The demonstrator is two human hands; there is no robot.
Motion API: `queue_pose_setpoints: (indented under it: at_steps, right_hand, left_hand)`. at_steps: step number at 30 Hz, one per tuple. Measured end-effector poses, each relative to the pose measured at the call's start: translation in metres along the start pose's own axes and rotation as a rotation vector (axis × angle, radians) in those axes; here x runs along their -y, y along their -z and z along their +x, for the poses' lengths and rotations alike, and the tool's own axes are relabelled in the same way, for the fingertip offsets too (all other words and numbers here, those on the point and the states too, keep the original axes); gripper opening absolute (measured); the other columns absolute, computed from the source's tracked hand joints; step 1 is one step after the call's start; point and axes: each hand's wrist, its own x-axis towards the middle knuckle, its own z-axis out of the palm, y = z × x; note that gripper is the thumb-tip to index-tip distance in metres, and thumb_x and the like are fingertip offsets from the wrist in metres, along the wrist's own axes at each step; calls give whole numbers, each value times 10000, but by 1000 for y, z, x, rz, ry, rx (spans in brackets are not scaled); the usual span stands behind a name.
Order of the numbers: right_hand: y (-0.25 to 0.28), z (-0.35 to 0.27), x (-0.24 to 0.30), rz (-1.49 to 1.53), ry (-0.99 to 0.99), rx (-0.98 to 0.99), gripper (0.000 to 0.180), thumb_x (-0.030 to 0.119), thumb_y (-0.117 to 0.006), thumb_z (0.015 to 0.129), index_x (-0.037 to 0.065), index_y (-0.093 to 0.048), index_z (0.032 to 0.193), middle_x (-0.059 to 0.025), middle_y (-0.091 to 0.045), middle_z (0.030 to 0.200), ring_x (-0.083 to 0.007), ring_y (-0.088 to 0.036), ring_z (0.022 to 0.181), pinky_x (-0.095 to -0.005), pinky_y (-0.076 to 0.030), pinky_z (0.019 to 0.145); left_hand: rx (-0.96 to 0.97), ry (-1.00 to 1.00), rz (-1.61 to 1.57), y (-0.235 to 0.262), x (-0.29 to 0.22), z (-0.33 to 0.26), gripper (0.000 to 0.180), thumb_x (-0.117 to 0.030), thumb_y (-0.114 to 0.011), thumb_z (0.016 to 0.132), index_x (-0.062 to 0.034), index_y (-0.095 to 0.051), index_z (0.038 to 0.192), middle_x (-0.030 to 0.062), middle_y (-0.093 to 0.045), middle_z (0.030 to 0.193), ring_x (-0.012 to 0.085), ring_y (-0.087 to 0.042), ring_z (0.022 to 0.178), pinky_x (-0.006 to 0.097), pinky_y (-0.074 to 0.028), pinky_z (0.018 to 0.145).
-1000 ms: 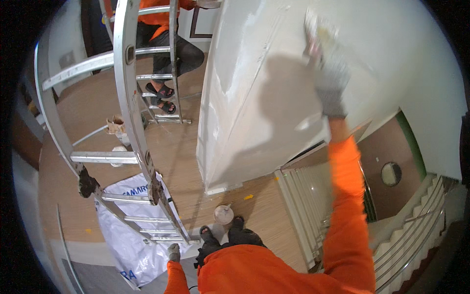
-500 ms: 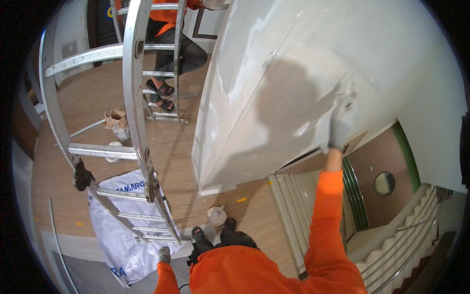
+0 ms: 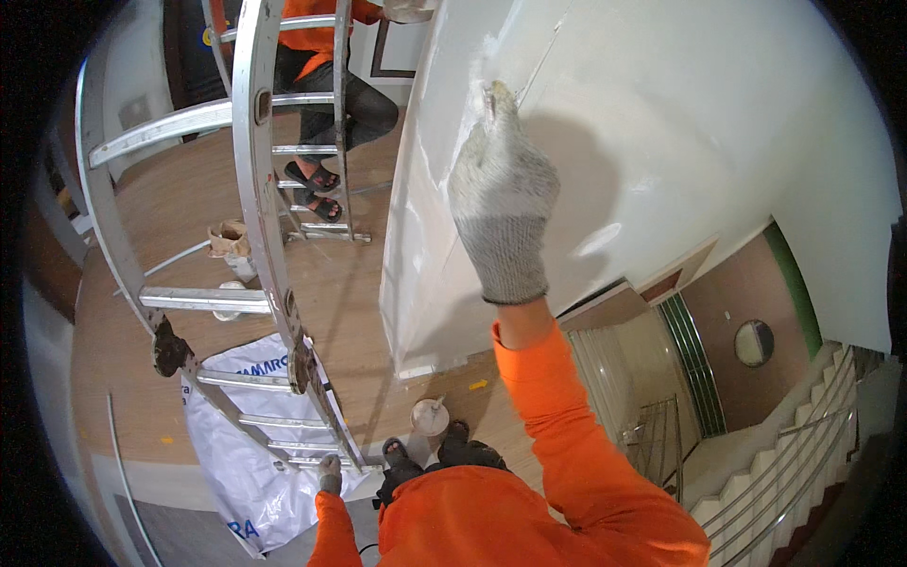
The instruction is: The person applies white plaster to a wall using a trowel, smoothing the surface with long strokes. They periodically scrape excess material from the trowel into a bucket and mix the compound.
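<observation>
Your right hand (image 3: 501, 203), gloved, has its fingers closed around a small tool (image 3: 493, 94) pressed against the white wall panel (image 3: 661, 123) near its corner edge; whitish patches of filler show there, and judging by the smooth sheen lower down, much of this face looks worked already, with the edge strip apparently left. Your left hand (image 3: 329, 472) grips a rung of the aluminium ladder (image 3: 255, 189) below, with a white sack (image 3: 231, 454), a small pot (image 3: 430, 416) and another person on a second ladder (image 3: 331, 180) close by.

The gloved right hand (image 3: 503, 213) swept from the right of the white wall (image 3: 680, 123) up toward its left edge.
</observation>
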Motion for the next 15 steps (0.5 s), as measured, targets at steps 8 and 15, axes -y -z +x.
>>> queue_pose_setpoints:
  at_steps: [8, 15]
  right_hand:
    - [68, 146, -109, -188, 374, -297, 423, 169, -579, 969, 103, -598, 1386, -71, -698, 1176, -264, -588, 855, -391, -496, 764]
    - [28, 105, -139, -409, 646, -75, 508, 31, -597, 949, 81, -531, 1450, -120, -595, 1425, -258, -590, 1209, -346, -491, 1004]
  left_hand:
    - [-71, -23, -188, -5, 53, -8, 213, -179, -608, 886, -5, -723, 928, 83, -697, 845, 166, -624, 822, 361, -513, 764]
    - [13, -71, 353, -13, 108, -52, 265, -236, -571, 890, -20, -726, 892, 164, -721, 816, 252, -649, 720, 405, -511, 715]
